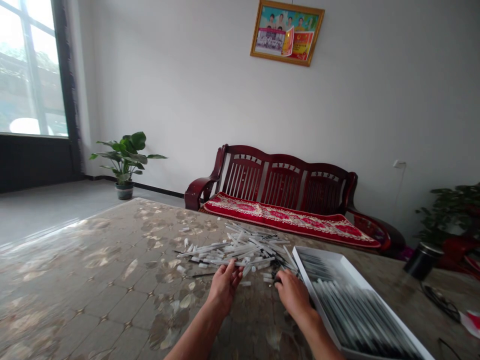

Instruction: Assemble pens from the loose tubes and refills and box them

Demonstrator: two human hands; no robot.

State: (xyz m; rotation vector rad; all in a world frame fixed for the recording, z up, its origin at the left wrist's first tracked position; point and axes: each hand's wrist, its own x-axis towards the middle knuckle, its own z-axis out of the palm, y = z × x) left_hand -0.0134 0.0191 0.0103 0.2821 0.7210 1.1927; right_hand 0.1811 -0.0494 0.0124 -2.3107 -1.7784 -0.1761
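A loose pile of white pen barrels and small caps (240, 248) lies on the patterned table (97, 280). My left hand (224, 286) reaches into the near edge of the pile, its fingers curled around something small I cannot make out. Beside the white tray (339, 265), my right hand (291, 294) rests knuckles up with its fingers bent down onto the table at the pile's right edge; what they hold is hidden. The tray is filled with rows of assembled pens (356, 315).
A dark wooden bench with a red cushion (285, 210) stands behind the table. A black cup (422, 260) and black cords (438, 300) lie at the table's right. Potted plants (125, 160) stand by the window and at far right.
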